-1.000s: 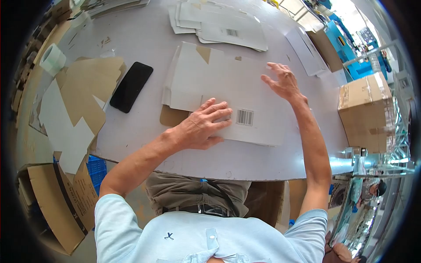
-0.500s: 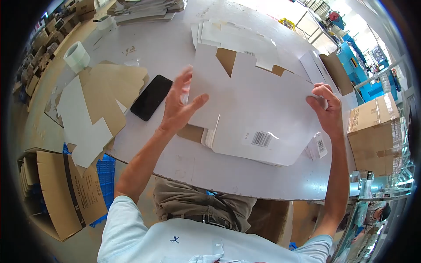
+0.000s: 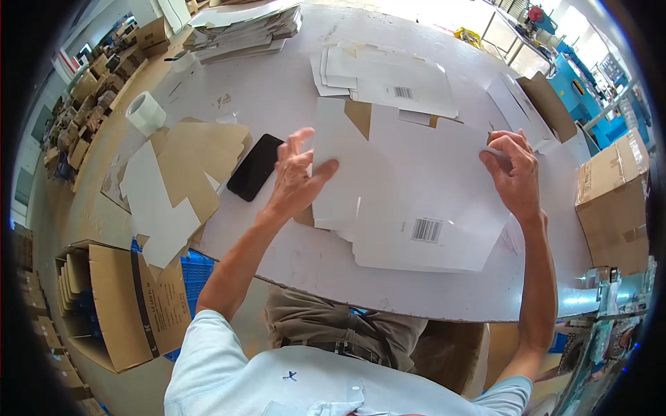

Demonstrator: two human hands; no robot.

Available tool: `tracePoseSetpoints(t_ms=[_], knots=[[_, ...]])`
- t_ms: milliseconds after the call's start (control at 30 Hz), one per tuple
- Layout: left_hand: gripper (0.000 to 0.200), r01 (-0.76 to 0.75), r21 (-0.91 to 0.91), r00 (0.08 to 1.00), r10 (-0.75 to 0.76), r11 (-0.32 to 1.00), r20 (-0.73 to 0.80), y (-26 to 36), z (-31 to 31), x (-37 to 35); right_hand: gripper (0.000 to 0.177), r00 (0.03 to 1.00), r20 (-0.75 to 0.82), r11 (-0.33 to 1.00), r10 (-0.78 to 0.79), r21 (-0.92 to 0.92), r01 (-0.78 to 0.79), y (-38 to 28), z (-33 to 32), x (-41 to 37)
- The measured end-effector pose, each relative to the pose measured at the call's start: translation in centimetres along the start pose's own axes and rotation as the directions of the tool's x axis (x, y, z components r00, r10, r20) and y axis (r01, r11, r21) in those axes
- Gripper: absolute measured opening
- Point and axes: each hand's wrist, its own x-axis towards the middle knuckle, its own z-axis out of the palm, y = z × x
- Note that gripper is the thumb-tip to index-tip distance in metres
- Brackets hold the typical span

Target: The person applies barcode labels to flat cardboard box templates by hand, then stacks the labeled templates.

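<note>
A flat white cardboard box blank (image 3: 416, 180) with a barcode label lies before me on the table, over other blanks whose edges show at its left. My left hand (image 3: 298, 180) is at its left edge, fingers spread and thumb reaching over the white surface. On the opposite side, my right hand (image 3: 512, 166) is closed at the blank's right edge, fingers curled against the thumb. Something greyish shows between them, and I cannot tell what it is. Beside my left hand lies a black phone (image 3: 255, 168).
Behind the blank lies another pile of white blanks (image 3: 388, 76). Brown and white cardboard pieces (image 3: 198, 156) and a tape roll (image 3: 146, 113) are at left, with stacked cardboard (image 3: 243, 31) farther back. A white box (image 3: 520, 104) and a carton (image 3: 614, 201) stand right; an open carton (image 3: 118, 305) is lower left.
The view has shifted a little. The top blank has slid slightly towards me, covering more of the edges beneath it. My left hand stays spread and my right hand stays curled.
</note>
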Motion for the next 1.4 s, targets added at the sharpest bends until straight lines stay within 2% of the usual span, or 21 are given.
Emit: tracePoseSetpoints(t_ms=[133,167,200,233,300,400,533,600,633,700,733,767,800,833,867,900,967,1067,1300,1367,1400], knots=[[0.027,0.222,-0.47,0.975,-0.204,0.854,0.09,2.6,-2.4,0.2,0.018,0.993,0.099,0.997,0.062,0.044,-0.066,1.3,-0.7,-0.5],[0.027,0.278,-0.569,0.96,-0.249,0.774,0.131,2.8,-2.8,0.2,0.02,0.998,-0.045,0.99,0.042,0.133,-0.035,1.0,-1.2,-0.4],[0.026,0.261,-0.661,0.965,-0.201,0.703,0.168,2.3,-3.4,0.7,0.023,0.982,-0.188,0.977,0.031,0.215,0.01,0.8,-1.7,-0.3],[0.026,0.261,-0.663,0.965,-0.199,0.702,0.169,2.0,-3.6,1.7,0.023,0.982,-0.188,0.977,0.032,0.213,0.009,1.0,-2.4,-0.2],[0.023,0.235,-0.685,0.954,-0.299,0.69,0.026,2.3,-4.1,5.0,0.032,0.826,-0.454,0.87,0.335,0.484,-0.087,2.7,-4.1,-0.6],[0.026,0.161,-0.774,0.93,-0.357,0.613,-0.089,1.3,-4.1,12.7,0.035,0.785,-0.466,0.881,0.408,0.427,-0.204,7.9,-4.4,-4.8],[0.033,0.089,-0.822,0.933,-0.336,0.562,-0.129,-3.9,-2.4,22.9,0.027,0.775,-0.292,0.821,0.56,0.316,-0.475,8.1,-3.0,-12.7],[0.035,0.246,-0.751,0.88,-0.466,0.613,-0.092,-6.1,-0.6,26.8,0.021,0.771,-0.212,0.786,0.601,0.334,-0.521,7.4,-2.2,-17.0],[0.035,0.249,-0.757,0.882,-0.464,0.603,-0.079,-8.2,0.4,28.8,0.019,0.744,-0.158,0.738,0.65,0.365,-0.567,6.1,-2.2,-18.6],[0.054,0.433,-0.497,0.886,-0.456,0.752,0.083,-14.3,3.3,31.1,0.016,0.67,-0.053,0.635,0.74,0.381,-0.672,3.6,-1.9,-21.4],[0.054,0.436,-0.503,0.887,-0.45,0.746,0.101,-16.7,5.3,30.6,0.015,0.623,-0.001,0.581,0.782,0.363,-0.728,2.6,-2.1,-22.7],[0.069,0.446,-0.144,0.885,-0.459,0.884,-0.08,-18.8,7.3,30.1,0.015,0.616,-0.014,0.581,0.787,0.353,-0.734,1.5,-2.4,-23.6],[0.084,0.445,0.242,0.888,-0.388,0.862,-0.248,-18.6,8.7,29.5,0.014,0.638,-0.005,0.61,0.77,0.302,-0.733,0.3,-2.7,-24.5],[0.084,0.437,0.237,0.893,-0.387,0.868,-0.228,-18.6,9.7,28.7,0.014,0.654,0.01,0.631,0.757,0.25,-0.734,-0.6,-3.0,-25.3],[0.091,0.222,0.455,0.975,-0.198,0.862,-0.101,-16.7,9.8,27.0,0.015,0.644,-0.005,0.629,0.765,0.225,-0.744,-0.8,-3.5,-26.5],[0.098,-0.039,0.609,0.997,-0.014,0.792,0.082,-15.2,10.8,25.8,0.015,0.61,-0.02,0.6,0.792,0.208,-0.772,-1.2,-3.6,-26.9],[0.098,-0.28,0.482,0.913,0.075,0.83,0.401,-14.6,12.4,24.4,0.017,0.531,-0.067,0.532,0.845,0.211,-0.82,-1.3,-5.3,-27.6],[0.096,-0.395,0.463,0.791,0.037,0.793,0.611,-12.0,13.1,22.6,0.022,0.563,-0.134,0.576,0.815,0.088,-0.813,0.2,-6.8,-27.1],[0.08,-0.39,0.535,0.799,-0.013,0.75,0.601,-11.5,12.4,24.0,0.033,0.712,-0.181,0.685,0.679,-0.192,-0.703,5.7,-6.2,-22.8],[0.065,-0.429,0.523,0.881,0.214,0.736,0.421,-10.1,12.3,23.3,0.035,0.863,-0.116,0.694,0.491,-0.546,-0.468,7.6,-5.4,-21.4],[0.065,-0.431,0.532,0.883,0.218,0.729,0.416,-8.7,12.0,22.8,0.035,0.866,-0.124,0.7,0.485,-0.539,-0.469,8.5,-5.0,-20.8]])
